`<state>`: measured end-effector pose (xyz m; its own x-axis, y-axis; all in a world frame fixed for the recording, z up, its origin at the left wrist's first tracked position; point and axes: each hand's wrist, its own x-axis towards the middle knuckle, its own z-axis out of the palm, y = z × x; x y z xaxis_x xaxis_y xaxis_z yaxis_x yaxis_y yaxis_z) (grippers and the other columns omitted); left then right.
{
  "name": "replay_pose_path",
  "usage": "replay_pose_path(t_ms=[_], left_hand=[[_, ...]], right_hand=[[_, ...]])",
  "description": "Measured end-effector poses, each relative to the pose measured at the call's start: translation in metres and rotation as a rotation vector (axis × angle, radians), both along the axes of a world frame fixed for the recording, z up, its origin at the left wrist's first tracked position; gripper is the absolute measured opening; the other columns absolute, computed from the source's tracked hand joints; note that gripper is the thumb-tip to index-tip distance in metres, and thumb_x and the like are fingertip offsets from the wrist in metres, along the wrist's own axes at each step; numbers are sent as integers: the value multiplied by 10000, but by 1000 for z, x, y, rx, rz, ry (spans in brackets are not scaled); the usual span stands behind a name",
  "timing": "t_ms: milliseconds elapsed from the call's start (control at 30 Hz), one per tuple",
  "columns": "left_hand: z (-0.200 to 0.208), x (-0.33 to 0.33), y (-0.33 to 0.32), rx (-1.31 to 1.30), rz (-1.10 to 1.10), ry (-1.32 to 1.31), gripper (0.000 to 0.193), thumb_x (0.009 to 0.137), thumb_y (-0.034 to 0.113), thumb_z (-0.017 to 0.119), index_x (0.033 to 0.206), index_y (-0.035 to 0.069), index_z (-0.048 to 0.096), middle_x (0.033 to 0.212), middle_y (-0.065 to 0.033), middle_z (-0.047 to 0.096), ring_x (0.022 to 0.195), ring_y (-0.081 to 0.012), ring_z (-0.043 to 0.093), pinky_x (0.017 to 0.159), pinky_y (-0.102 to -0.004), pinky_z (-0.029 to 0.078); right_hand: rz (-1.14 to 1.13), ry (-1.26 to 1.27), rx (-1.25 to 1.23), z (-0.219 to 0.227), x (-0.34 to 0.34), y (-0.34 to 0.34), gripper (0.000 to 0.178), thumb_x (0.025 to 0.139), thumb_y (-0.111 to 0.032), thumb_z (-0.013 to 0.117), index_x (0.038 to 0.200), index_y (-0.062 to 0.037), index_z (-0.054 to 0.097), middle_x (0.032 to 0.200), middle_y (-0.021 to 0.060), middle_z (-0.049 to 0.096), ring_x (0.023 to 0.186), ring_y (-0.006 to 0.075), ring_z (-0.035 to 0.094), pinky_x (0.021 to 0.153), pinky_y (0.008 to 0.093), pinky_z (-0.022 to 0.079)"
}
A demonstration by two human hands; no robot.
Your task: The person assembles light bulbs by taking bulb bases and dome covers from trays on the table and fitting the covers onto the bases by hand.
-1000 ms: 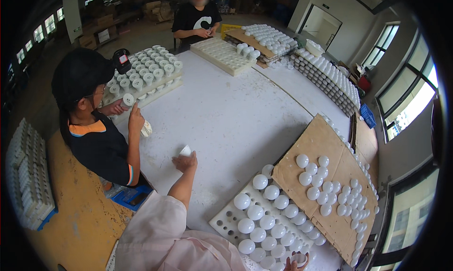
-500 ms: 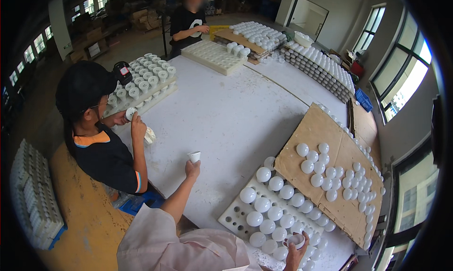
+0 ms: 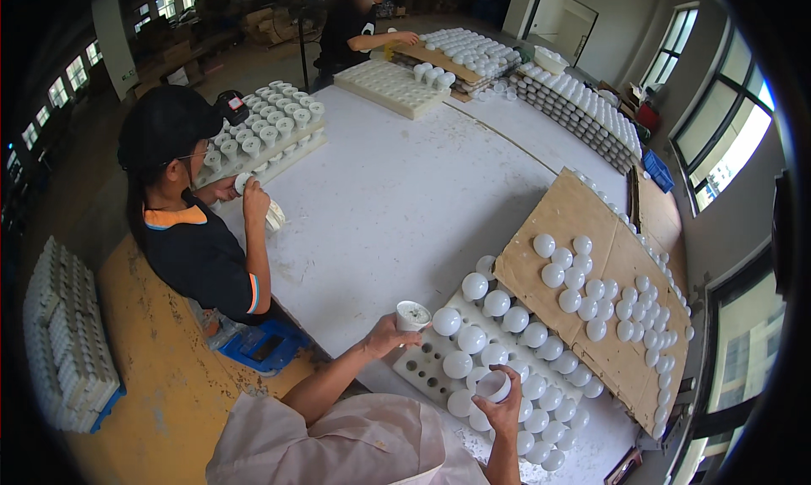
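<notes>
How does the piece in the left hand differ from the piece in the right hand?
The white cup-shaped base in the left hand is cylindrical, open end up, held over bare table. The white dome in the right hand is rounded, held over the foam tray of domes. Both are white, each held in one hand.

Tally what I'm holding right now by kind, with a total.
White cup-shaped plastic housing, in left hand: 1
White round plastic bulb cover, in right hand: 1
Total: 2
</notes>
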<state>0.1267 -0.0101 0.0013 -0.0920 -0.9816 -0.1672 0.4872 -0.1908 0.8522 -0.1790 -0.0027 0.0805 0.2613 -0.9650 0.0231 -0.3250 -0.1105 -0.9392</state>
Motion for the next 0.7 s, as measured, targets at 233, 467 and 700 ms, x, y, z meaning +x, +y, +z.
replay_pose_path(t_ms=[233, 467, 700], left_hand=[[76, -16, 12, -182, -302, -171, 495, 719, 220, 825, 1087, -15, 593, 871, -75, 664, 749, -133, 629, 617, -265, 518], [84, -45, 14, -224, -443, -288, 573, 653, 292, 861, 1083, -11, 634, 1007, -91, 685, 899, -148, 621, 824, -299, 500], [75, -65, 28, -228, -471, -270, 476, 710, 192, 829, 1076, -10, 602, 878, -69, 658, 743, -129, 620, 668, -290, 525]], right_hand=[[152, -504, 148, 5, 34, -22, 815, 569, -182, 850, 1254, -57, 426, 1190, 111, 551, 1001, 244, 612, 889, 364, 488], [202, -699, 205, -11, 24, -17, 825, 582, -203, 853, 1257, -35, 410, 1185, 124, 547, 984, 253, 631, 798, 353, 550], [204, -770, 261, -9, 15, -8, 807, 584, -223, 843, 1244, -28, 421, 1178, 123, 552, 952, 220, 626, 789, 343, 542]])
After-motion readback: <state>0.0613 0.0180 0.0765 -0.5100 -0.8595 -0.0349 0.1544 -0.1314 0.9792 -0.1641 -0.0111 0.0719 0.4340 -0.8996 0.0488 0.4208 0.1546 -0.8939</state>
